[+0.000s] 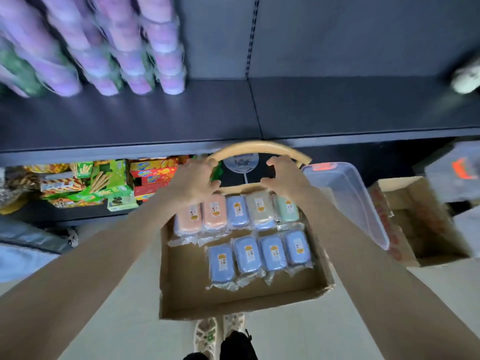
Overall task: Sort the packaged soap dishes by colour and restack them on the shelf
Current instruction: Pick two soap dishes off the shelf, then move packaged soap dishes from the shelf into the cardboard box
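Note:
An open cardboard box (233, 305) sits low in front of me with packaged soap dishes in two rows. The far row holds two pink dishes (214, 213), a blue one (237, 213), a beige one (261, 211) and a mint green one (287, 207). The near row is several blue dishes (259, 255). My left hand (197, 180) and right hand (284, 176) hover over the box's far edge, fingers loosely curled, holding nothing I can see. The left fingertips are by a curved wooden handle (259, 146). The dark shelf (259, 113) is above.
Stacks of purple packaged items (130, 48) stand on the shelf at the left. Snack boxes (109, 183) fill the lower shelf on the left. A clear plastic bin (348, 198) and another cardboard box (415, 216) stand to the right. My feet (220, 333) are just behind the box.

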`<state>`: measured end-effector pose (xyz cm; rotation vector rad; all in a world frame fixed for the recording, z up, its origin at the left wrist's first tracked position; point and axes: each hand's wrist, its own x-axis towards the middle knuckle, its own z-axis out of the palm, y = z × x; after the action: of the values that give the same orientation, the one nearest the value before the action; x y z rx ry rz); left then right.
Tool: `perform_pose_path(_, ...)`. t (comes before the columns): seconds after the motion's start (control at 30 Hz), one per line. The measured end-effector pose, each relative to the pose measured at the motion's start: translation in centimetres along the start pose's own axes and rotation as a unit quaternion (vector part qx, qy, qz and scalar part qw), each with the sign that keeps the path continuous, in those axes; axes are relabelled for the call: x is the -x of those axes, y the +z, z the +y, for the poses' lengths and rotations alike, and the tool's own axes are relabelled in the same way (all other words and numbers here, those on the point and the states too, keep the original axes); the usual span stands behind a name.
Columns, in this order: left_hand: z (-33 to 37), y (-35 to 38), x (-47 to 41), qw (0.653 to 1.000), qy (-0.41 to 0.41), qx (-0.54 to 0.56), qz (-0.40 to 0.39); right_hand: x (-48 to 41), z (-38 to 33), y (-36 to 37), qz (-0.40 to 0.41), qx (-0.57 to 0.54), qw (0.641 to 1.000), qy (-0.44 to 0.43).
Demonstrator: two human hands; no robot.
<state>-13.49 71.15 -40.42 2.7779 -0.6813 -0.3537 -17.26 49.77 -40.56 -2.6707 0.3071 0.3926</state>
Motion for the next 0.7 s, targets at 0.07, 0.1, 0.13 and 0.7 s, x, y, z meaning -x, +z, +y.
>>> perform_pose_path(0.07,3.6,-3.5,0.1,0.999,0.030,-0.016,0.023,2.4,0.4,-4.7,0.046,0.002,0.999,-0.001)
perform_pose_path(0.1,5.3,-5.1,0.2,0.998,0.045,-0.025,0.034,3.7,0.7,-7.1,0.066,0.002,0.998,-0.002)
perform_pose_path(0.13,7.0,-6.8,0.3,0.997,0.061,-0.033,0.046,5.0,1.1,-9.4,0.085,0.005,0.996,-0.004)
perform_pose_path(0.7,40.4,-15.8,2.3,0.961,0.190,-0.090,0.181,23.5,21.7,-34.7,0.251,0.115,0.961,-0.031)
